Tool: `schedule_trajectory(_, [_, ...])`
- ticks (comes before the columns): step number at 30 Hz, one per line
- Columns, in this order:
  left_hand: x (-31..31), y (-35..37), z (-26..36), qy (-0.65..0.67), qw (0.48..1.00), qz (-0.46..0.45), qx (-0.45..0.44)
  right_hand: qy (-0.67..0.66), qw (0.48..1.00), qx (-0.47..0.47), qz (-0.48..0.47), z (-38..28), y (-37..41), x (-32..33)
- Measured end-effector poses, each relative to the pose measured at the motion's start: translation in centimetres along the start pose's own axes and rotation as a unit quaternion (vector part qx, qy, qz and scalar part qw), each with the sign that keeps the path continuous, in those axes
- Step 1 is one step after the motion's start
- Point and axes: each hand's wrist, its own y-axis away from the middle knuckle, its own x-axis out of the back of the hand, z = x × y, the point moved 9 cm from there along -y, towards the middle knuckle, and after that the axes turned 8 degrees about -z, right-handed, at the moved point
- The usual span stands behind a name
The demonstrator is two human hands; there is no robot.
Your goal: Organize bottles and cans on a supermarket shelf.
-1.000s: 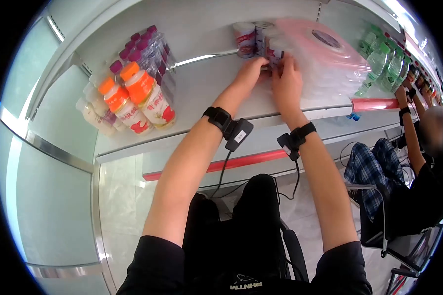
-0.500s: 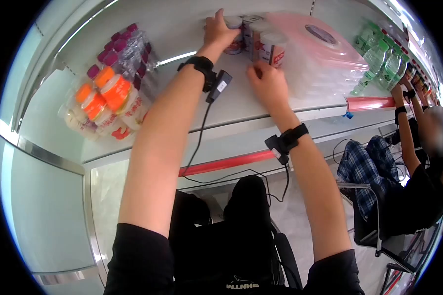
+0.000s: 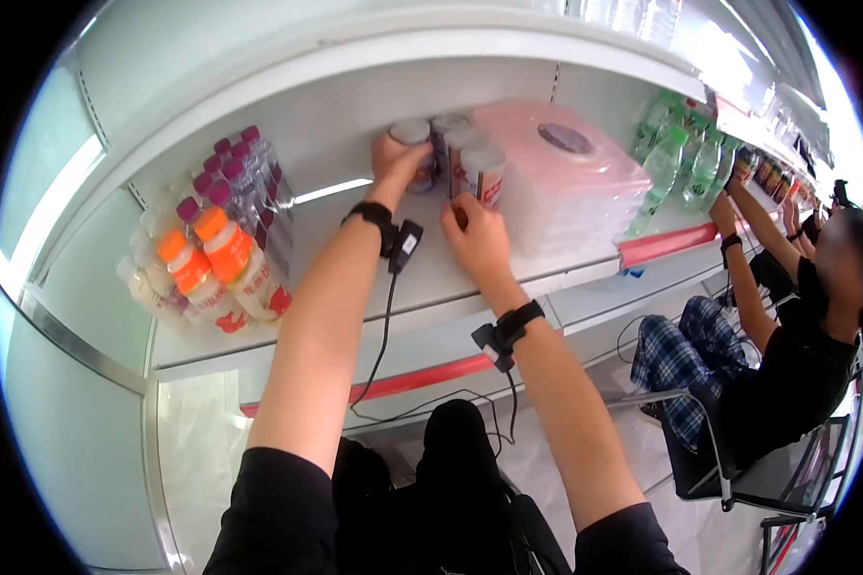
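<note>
At the back of the white shelf, my left hand (image 3: 391, 163) is wrapped around the leftmost can (image 3: 411, 132), with its thumb across the front. More cans (image 3: 479, 171) with red and white labels stand just right of it. My right hand (image 3: 478, 235) is closed in front of these cans, its fingertips curled together near the base of the front one; whatever is between them is too small to make out. A stack of clear plastic boxes with a pink lid (image 3: 513, 129) stands against the right side of the cans.
Orange-capped bottles (image 3: 230, 254) and purple-capped bottles (image 3: 235, 177) stand on the left. Green-capped bottles (image 3: 664, 168) are at the right. An upper shelf edge (image 3: 403, 40) hangs above. Another person (image 3: 786, 374) sits at the right. Cables run from both wrist devices.
The view has tilted up, showing the upper shelf. My left hand, with fingers spread beside the can before, has closed around it. My right hand stays curled near the cans.
</note>
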Motion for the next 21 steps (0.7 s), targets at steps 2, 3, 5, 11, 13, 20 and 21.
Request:
schedule_trajectory(2, [0.6,2.2,0.5,-0.102,0.995,-0.015,-0.011,0.017,0.996,0.039,0.075,-0.9,0.9,0.9])
schedule_trajectory(3, [0.8,4.2,0.6,-0.111,0.994,-0.017,-0.007,-0.010,1.000,0.014,0.008,-0.5,0.7,0.3])
schedule_trajectory(5, [1.0,8.0,3.2,-0.217,0.975,0.029,-0.041,0.021,0.998,0.050,0.031,-1.8,1.1,0.5])
schedule_trajectory(11, [0.1,15.3,4.5,-0.035,0.995,-0.081,-0.053,0.048,0.998,0.022,-0.043,-2.8,2.8,0.9])
schedule_trajectory(13, [0.4,16.4,5.0,0.002,0.991,-0.128,-0.045,0.059,0.998,0.016,-0.008,-2.8,4.0,1.8])
schedule_trajectory(20, [4.1,18.4,4.3,-0.251,0.960,0.004,-0.122,0.117,0.976,-0.030,0.180,-4.2,7.9,5.4])
schedule_trajectory(21, [4.6,18.5,4.3,-0.223,0.965,0.032,-0.131,0.102,0.973,-0.025,0.204,-3.5,8.2,5.3])
